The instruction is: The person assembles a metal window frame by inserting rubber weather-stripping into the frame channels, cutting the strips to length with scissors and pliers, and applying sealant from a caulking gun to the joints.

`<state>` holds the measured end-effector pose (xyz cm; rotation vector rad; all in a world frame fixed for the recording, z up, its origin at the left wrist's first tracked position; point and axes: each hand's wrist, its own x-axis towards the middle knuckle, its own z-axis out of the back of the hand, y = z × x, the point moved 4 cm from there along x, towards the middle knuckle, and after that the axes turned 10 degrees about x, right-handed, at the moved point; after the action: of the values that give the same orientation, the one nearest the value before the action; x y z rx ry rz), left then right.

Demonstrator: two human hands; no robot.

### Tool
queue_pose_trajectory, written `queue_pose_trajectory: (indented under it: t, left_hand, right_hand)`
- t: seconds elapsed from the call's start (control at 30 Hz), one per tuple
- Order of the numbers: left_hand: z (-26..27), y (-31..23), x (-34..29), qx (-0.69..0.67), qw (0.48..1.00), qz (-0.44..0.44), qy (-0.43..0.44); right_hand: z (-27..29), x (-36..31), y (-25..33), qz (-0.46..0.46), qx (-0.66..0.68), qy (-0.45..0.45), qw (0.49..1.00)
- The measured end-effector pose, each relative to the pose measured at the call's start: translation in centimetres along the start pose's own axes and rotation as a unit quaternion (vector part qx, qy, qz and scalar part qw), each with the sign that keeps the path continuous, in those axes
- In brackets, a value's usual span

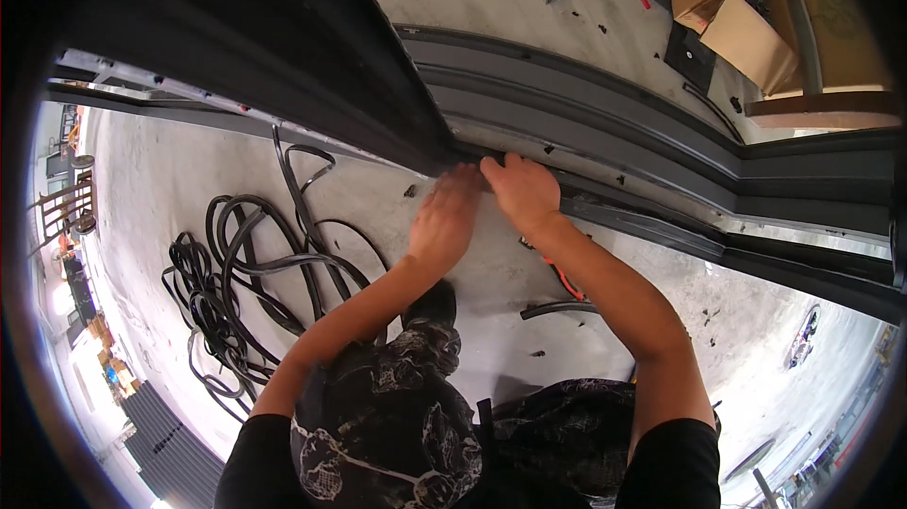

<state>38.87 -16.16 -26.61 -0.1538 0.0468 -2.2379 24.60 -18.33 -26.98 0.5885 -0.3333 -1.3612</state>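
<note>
A large dark grey metal frame [586, 117] stretches across in front of me, with a broad dark bar [312, 46] meeting it at a corner. My right hand [524, 192] is at that corner, its fingers curled against the black inner edge of the frame; what lies under them is hidden. Close beside it, my left hand [446, 221] reaches to the same corner with fingers stretched out, their tips blurred by motion. On the floor at left lies a tangled coil of long black rubber strip [255, 268], one end rising toward the bar.
Below my right forearm lie a tool with an orange-red handle [564, 277] and a short black strip piece [557, 309]. Beyond the frame are open cardboard boxes [751, 41]. Dark ribbed panels [170, 443] lie at lower left. Small black bits dot the concrete floor [132, 159].
</note>
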Motion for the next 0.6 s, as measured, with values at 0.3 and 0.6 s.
queue_pose_trajectory:
  t: [0.3,0.6]
  left_hand:
    - [-0.3,0.1,-0.5,0.019,0.999,-0.004,0.027]
    - [0.7,-0.4,-3.0,-0.038,0.997,0.063,-0.023]
  right_hand:
    - [1.9,-2.7,0.5,0.025,-0.118,-0.032,0.992]
    - [3.9,-6.0,-2.6,0.038,-0.131,-0.034,0.990]
